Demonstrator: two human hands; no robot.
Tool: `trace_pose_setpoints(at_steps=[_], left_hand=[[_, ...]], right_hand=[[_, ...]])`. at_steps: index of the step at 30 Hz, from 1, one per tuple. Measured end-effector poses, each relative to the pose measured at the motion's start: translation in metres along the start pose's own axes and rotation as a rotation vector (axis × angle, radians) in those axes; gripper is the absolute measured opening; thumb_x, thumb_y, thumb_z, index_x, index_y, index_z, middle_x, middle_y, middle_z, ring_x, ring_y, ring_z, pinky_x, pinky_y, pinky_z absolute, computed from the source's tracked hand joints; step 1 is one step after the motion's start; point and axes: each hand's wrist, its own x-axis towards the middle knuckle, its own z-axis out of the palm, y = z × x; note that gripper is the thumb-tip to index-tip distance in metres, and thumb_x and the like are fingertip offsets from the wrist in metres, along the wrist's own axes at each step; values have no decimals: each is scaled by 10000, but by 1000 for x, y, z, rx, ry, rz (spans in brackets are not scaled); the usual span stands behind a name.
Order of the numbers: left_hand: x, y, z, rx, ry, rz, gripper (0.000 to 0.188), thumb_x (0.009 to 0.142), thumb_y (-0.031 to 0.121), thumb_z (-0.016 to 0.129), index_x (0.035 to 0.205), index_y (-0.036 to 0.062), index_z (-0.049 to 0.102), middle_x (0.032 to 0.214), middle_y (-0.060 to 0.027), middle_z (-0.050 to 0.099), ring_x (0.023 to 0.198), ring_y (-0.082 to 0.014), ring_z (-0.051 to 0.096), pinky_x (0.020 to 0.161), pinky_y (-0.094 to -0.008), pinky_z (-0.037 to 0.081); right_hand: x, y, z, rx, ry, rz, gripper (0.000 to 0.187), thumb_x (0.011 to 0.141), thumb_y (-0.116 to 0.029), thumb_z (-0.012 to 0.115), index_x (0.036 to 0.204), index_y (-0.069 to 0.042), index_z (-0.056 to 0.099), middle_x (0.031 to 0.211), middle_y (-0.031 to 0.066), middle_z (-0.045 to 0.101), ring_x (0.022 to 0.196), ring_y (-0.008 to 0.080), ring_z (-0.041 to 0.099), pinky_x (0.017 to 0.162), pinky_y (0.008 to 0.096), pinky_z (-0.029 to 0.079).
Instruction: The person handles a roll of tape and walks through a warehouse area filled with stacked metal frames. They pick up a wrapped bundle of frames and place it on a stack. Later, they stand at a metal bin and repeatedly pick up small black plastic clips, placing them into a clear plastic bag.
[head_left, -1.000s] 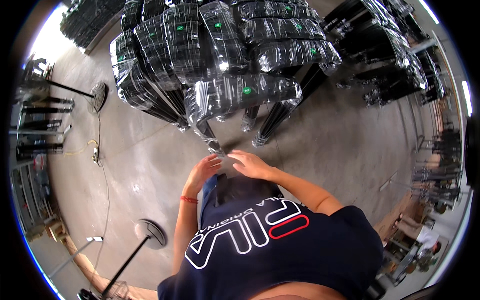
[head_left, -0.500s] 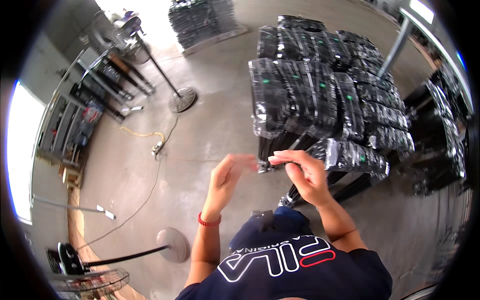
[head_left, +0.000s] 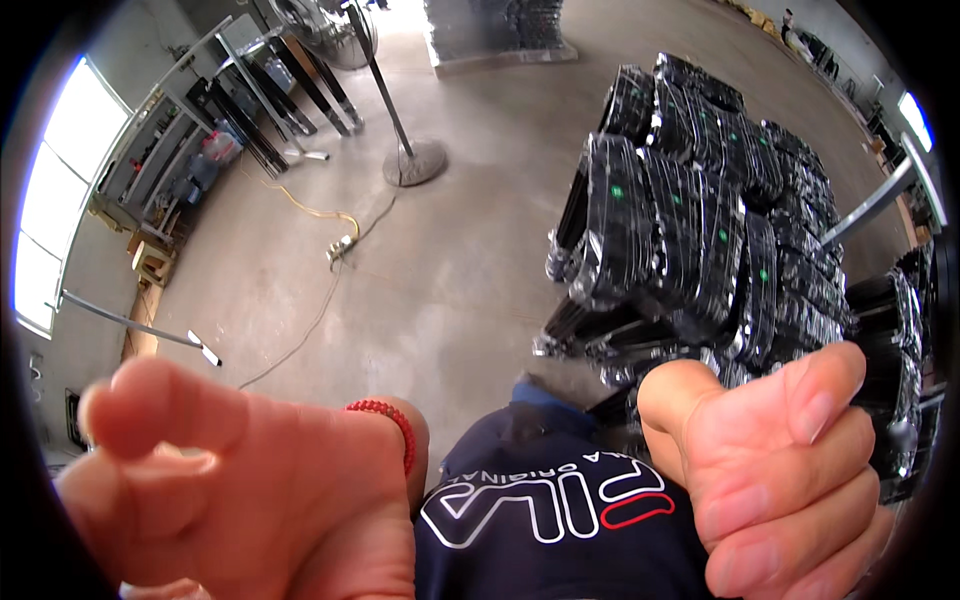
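Observation:
Both my hands are raised close to the camera and look large. My left hand (head_left: 260,480) fills the lower left, palm showing, with bent fingers and a gap between the digits; nothing shows in it, and part is cut off by the dark rim. A red beaded bracelet (head_left: 398,425) circles its wrist. At the lower right, my right hand (head_left: 790,470) has its fingers curled into the palm and its thumb extended, with nothing visible inside. Beyond the right hand stands a stack of black bundles (head_left: 680,215) in clear plastic wrap, untouched by either hand.
A pedestal fan (head_left: 415,163) stands on the concrete floor ahead. A cable with a socket block (head_left: 340,247) runs across the floor. Shelving (head_left: 165,170) and a window (head_left: 65,190) line the left side. Another wrapped stack (head_left: 495,30) sits farther off.
Both hands have risen from in front of my body toward the camera and moved apart. My right fingers have curled in. The view has shifted, so the bundles sit farther right.

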Motion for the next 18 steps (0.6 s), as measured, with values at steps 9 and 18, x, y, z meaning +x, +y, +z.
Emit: trace_pose_setpoints(at_steps=[9, 18], left_hand=[[-36, -109, -8, 195, -69, -337, 271, 779, 105, 580, 1023, 65, 469, 925, -86, 544, 868, -277, 562, 860, -465, 392], [-278, -111, -156, 582, -1583, -1478, 322, 814, 200, 516, 1118, 98, 486, 1034, -117, 556, 965, -288, 527, 809, -379, 423]], right_hand=[[-36, 113, -39, -294, 106, 202, 181, 880, -172, 475, 945, -3, 492, 764, 90, 626, 643, 163, 593, 668, 284, 465], [-259, 214, -66, -88, 219, 1339, 198, 846, -10, 425, 1027, 16, 498, 739, 109, 610, 640, 131, 587, 617, 235, 462]])
